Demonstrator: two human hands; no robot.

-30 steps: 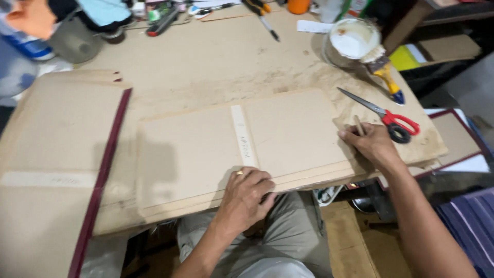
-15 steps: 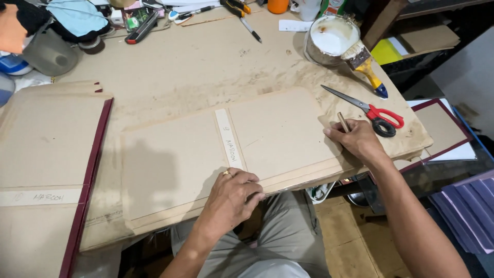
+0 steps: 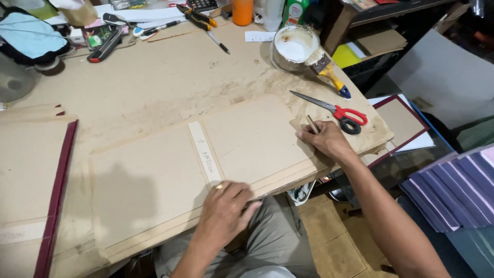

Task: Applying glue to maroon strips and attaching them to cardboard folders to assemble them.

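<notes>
The left hand (image 3: pixel 224 213) is pressed flat, fingers spread, on the near edge of the board (image 3: pixel 206 164), clamped on nothing; the right hand (image 3: pixel 324 141) is laid on the board's right end, fingers curled about a thin stick (image 3: pixel 312 124) that points away to the far side; the board is lain on the table (image 3: pixel 170 77), its long axis running left to right, the right end tilted farther off; a pale strip (image 3: pixel 204 153) is set across its middle; scissors (image 3: pixel 334 110) are seen just beyond the right hand, tips to the left; a glue pot (image 3: pixel 293 47) with a brush (image 3: pixel 329 74) is stood farther off.
</notes>
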